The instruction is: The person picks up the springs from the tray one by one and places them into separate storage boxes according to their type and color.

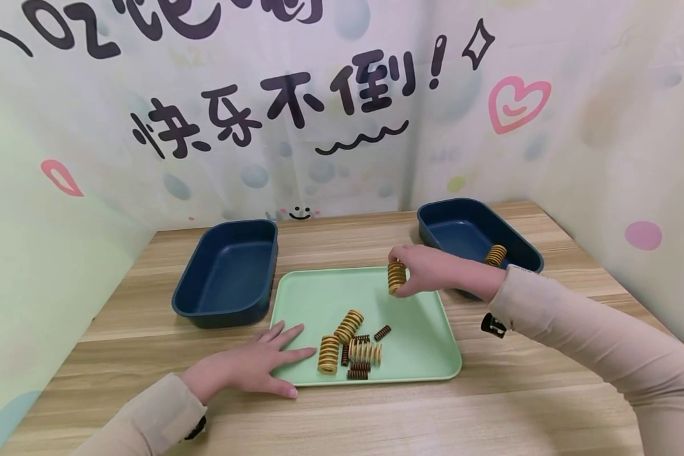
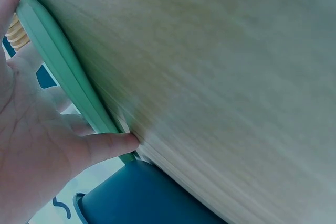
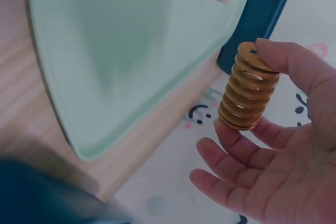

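My right hand point(image 1: 427, 269) pinches a yellow coil spring point(image 3: 250, 88) end to end between thumb and fingers, above the right part of the green tray point(image 1: 416, 354). Fingers spread, my left hand point(image 1: 256, 362) rests at the tray's left front corner. Close to its fingertips lie several more yellow springs, one upright-looking spring point(image 1: 328, 354) nearest and another point(image 1: 349, 326) leaning diagonally behind. Around them are several small dark brown springs, one of which point(image 1: 382, 332) lies slightly apart. In the left wrist view the left fingers touch the tray edge point(image 2: 63, 66).
A dark blue bin point(image 1: 228, 310) stands left of the tray. The second blue bin point(image 1: 462, 237), at the back right, contains a yellow spring point(image 1: 496, 255); my right forearm passes over its front. A printed curtain point(image 1: 330, 183) hangs behind the wooden table point(image 1: 433, 418).
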`<move>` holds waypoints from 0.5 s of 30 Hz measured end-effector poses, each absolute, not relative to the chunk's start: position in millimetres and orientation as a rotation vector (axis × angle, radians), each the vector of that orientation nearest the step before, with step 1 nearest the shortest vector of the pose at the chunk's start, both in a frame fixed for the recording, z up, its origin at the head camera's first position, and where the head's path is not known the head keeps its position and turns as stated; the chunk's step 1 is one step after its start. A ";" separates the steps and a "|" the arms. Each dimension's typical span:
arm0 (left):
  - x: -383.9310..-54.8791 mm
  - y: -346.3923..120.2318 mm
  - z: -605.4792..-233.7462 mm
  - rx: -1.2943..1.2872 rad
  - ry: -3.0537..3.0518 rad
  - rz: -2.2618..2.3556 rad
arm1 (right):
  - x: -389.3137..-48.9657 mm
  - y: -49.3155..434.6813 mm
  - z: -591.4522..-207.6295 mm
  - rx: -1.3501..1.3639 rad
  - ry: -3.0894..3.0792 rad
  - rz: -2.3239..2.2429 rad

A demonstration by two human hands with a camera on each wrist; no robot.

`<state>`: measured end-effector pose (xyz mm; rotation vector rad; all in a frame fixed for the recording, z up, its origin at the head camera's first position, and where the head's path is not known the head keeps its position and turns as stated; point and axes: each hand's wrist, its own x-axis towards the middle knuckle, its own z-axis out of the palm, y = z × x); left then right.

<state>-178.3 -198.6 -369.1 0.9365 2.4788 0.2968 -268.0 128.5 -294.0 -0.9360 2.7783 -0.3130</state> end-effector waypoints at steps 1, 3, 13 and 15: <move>-178.3 -198.6 -369.1 0.935 2.479 0.297 | -268.7 129.4 -291.8 -0.932 2.786 -0.310; -178.4 -198.7 -369.4 0.932 2.479 0.296 | -270.8 131.3 -288.2 -0.918 2.800 -0.309; -178.4 -198.7 -369.3 0.935 2.485 0.293 | -275.7 138.4 -271.5 -0.871 2.856 -0.328; -178.3 -198.7 -368.9 0.935 2.484 0.294 | -276.1 138.6 -268.9 -0.857 2.872 -0.322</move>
